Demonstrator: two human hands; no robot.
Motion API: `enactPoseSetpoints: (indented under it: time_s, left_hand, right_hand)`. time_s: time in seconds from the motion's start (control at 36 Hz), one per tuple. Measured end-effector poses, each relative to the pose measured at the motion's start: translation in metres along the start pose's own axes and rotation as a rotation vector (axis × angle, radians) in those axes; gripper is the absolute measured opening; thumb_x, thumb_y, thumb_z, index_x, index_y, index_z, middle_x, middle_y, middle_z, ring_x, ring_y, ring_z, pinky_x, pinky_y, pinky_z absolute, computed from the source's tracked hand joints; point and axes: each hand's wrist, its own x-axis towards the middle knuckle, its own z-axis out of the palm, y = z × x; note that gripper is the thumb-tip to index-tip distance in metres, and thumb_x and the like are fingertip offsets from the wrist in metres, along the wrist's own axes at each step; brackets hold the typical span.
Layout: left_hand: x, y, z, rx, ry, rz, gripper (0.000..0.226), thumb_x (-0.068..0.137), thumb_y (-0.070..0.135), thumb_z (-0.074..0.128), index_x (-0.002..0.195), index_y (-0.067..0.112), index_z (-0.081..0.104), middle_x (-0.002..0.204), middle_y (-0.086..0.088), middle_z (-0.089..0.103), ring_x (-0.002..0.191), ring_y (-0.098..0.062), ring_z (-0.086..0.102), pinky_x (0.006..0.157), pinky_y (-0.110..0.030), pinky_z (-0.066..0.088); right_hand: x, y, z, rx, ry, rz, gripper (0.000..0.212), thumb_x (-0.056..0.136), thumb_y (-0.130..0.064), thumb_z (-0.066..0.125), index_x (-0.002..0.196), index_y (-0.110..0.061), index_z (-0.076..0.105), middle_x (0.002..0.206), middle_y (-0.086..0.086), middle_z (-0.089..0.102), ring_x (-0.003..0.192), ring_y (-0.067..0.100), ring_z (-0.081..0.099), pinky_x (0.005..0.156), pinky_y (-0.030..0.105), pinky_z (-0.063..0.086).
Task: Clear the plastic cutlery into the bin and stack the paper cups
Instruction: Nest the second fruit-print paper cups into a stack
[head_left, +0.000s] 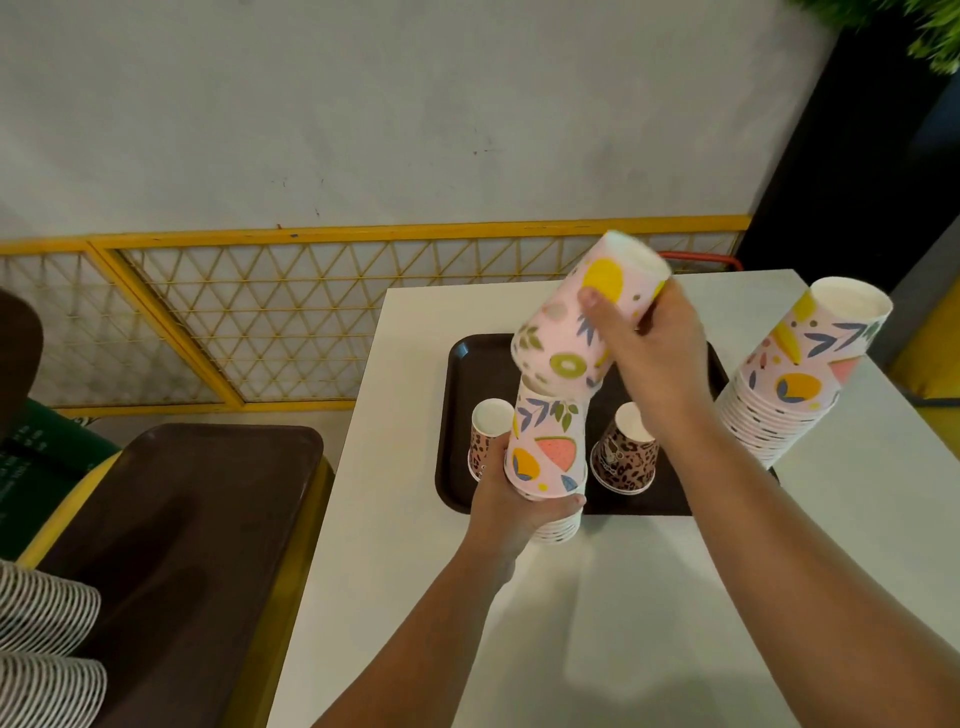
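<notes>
Grey wall (363, 114) w/ yellow lattice rail (291, 322), white table (649, 597).

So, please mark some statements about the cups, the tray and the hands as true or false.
1. The right hand holds a pink cup upside down. True.
2. The left hand is empty. False: it grips a pink stack.
3. Two leopard cups stand on the tray. True.
4. The tall stack at the right is leopard print. False: it is pink with fruit.
5. The tray holds plastic cutlery. False: none shows on it.
</notes>
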Motion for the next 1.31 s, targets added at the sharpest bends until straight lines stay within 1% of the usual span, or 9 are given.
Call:
enactPoseSetpoints:
  time_s: [0.22,0.33,0.44,0.58,0.69,0.81,0.92,1.06,1.31]
  left_hand:
    - [0.006,0.002,-0.002,0.049,-0.005,-0.013,0.087,0.059,0.004,0.088,0.129,0.027,0.041,0.120,0.006,0.060,0.115,-0.012,0.054,0.099,-0.032,0.048]
    - [0.009,0.000,-0.003,0.056,-0.006,-0.015,0.089,0.060,0.006,0.088,0.131,0.028,0.040,0.122,0.007,0.059,0.116,-0.013,0.054,0.101,-0.034,0.048]
    - [0.009,0.001,-0.002,-0.011,-0.022,-0.013,0.085,0.060,-0.002,0.086,0.128,0.026,0.043,0.122,0.003,0.060,0.116,-0.014,0.056,0.095,-0.026,0.050]
    - [0.009,0.002,0.001,-0.007,-0.029,-0.008,0.082,0.061,-0.003,0.085,0.121,0.032,0.043,0.120,0.004,0.061,0.113,-0.012,0.056,0.090,-0.021,0.049]
    - [0.010,0.004,0.002,0.024,-0.023,0.003,0.084,0.061,-0.002,0.085,0.128,0.024,0.042,0.117,0.008,0.058,0.113,-0.011,0.054,0.094,-0.025,0.049]
    - [0.011,0.003,0.005,0.049,-0.003,0.003,0.086,0.058,0.001,0.088,0.129,0.020,0.044,0.114,0.008,0.060,0.111,-0.013,0.056,0.097,-0.031,0.050]
    - [0.012,0.006,0.009,0.097,-0.001,0.013,0.082,0.061,0.009,0.088,0.126,0.025,0.041,0.111,0.012,0.057,0.105,-0.006,0.054,0.095,-0.026,0.049]
    - [0.009,0.004,0.011,0.117,-0.034,0.027,0.083,0.061,0.010,0.089,0.127,0.028,0.040,0.116,0.012,0.058,0.108,-0.007,0.056,0.093,-0.022,0.049]
    - [0.005,0.004,0.008,0.065,-0.050,-0.033,0.079,0.059,0.005,0.088,0.121,0.029,0.046,0.109,0.016,0.062,0.101,0.000,0.057,0.083,-0.014,0.050]
  right_hand:
    - [0.051,0.005,0.009,0.024,0.164,-0.065,0.050,0.080,-0.036,0.069,0.118,-0.009,0.052,0.108,-0.001,0.065,0.094,0.005,0.063,0.073,0.016,0.052]
    - [0.057,0.029,0.018,-0.108,0.125,-0.077,0.057,0.079,-0.035,0.070,0.125,-0.012,0.047,0.114,-0.003,0.060,0.099,0.006,0.057,0.072,0.007,0.048]
    - [0.054,0.053,0.023,-0.185,0.017,-0.045,0.060,0.077,-0.029,0.073,0.128,-0.014,0.045,0.121,0.001,0.058,0.107,0.012,0.055,0.084,0.024,0.048]
    - [0.042,0.063,0.019,-0.264,-0.043,-0.061,0.065,0.082,-0.034,0.068,0.136,-0.016,0.038,0.139,0.001,0.044,0.126,0.013,0.041,0.098,0.023,0.036]
    - [0.023,0.049,0.010,-0.149,0.004,-0.103,0.049,0.087,-0.036,0.060,0.129,-0.017,0.044,0.129,-0.007,0.049,0.115,0.004,0.050,0.085,0.008,0.042]
    - [-0.005,0.042,0.003,-0.136,-0.255,-0.051,0.044,0.084,-0.034,0.062,0.123,-0.021,0.047,0.120,-0.008,0.056,0.108,0.004,0.055,0.086,0.022,0.050]
    - [-0.027,0.045,0.003,-0.252,-0.478,0.006,0.052,0.074,-0.038,0.072,0.115,-0.036,0.041,0.099,-0.026,0.054,0.088,-0.006,0.056,0.069,0.008,0.044]
    - [-0.035,0.048,0.001,-0.313,-0.424,0.022,0.049,0.074,-0.037,0.072,0.109,-0.037,0.038,0.092,-0.029,0.048,0.074,-0.012,0.052,0.056,-0.001,0.040]
    - [-0.028,0.038,-0.003,-0.267,-0.373,-0.022,0.050,0.078,-0.031,0.071,0.121,-0.020,0.047,0.101,-0.014,0.057,0.087,0.000,0.056,0.069,0.005,0.043]
